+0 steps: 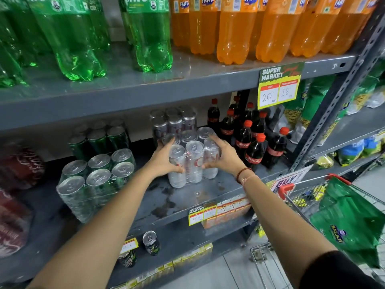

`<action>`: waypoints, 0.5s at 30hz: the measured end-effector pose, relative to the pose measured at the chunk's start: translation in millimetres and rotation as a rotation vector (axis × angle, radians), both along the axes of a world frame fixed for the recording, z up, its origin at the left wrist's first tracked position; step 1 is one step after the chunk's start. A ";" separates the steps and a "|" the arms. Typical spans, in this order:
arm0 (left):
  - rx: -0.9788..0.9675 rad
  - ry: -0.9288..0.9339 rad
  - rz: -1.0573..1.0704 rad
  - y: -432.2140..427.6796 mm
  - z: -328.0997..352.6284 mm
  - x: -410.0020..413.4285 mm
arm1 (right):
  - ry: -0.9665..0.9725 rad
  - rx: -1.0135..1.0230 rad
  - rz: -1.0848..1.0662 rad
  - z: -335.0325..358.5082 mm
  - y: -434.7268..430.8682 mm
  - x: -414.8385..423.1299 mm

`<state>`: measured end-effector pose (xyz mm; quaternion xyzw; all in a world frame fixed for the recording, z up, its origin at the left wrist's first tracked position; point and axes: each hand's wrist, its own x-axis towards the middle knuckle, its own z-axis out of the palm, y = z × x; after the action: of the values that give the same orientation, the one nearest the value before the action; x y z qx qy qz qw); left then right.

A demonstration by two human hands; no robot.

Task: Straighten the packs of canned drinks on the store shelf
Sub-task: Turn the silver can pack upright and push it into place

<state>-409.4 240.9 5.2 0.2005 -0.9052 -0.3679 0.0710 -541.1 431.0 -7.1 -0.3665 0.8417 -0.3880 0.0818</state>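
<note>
A shrink-wrapped pack of silver cans (190, 158) stands on the middle shelf (208, 192), clamped between 2 hands. The left hand (164, 157) presses its left side, fingers over a rear can top; the right hand (224, 154) presses its right side. A second silver pack (173, 119) sits just behind, a green can pack (91, 180) to the left, cola bottles (250, 140) just right.

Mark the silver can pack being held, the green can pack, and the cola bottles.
silver can pack (194, 161), head view, front middle can's side
green can pack (98, 178), head view, a front can's lid
cola bottles (253, 158), head view, front bottle's label
</note>
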 end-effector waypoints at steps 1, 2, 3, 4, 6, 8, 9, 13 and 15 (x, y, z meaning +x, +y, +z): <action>-0.016 0.015 0.031 3.3 -1.8 -0.9 | 0.003 0.014 -0.009 1.0 -2.0 -0.8; -0.020 0.033 0.060 6.5 -3.6 -1.1 | 0.002 0.013 -0.018 1.8 -2.9 -1.1; -0.015 0.048 0.083 9.2 -4.3 -1.0 | 0.003 0.009 -0.025 3.2 -2.7 -0.9; -0.010 0.059 0.096 10.5 -3.8 -1.4 | 0.010 0.006 -0.029 5.3 -2.3 -1.0; -0.012 0.062 0.104 13.5 -3.7 1.0 | 0.016 0.003 -0.021 7.4 0.5 -0.8; -0.023 0.069 0.107 16.9 -5.3 5.8 | 0.017 0.000 0.001 9.0 3.3 0.7; -0.025 0.073 0.109 19.4 -6.2 8.8 | 0.019 0.003 0.010 9.2 5.0 1.6; -0.052 0.089 0.135 32.7 -9.2 20.5 | 0.011 -0.001 0.025 5.8 15.4 6.7; -0.068 0.089 0.141 40.2 -10.3 26.6 | 0.016 -0.003 0.035 4.5 21.9 11.3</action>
<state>-382.9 281.1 -5.2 0.2448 -0.8968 -0.3394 0.1437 -529.8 452.9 -2.7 -0.3843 0.8351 -0.3850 0.0814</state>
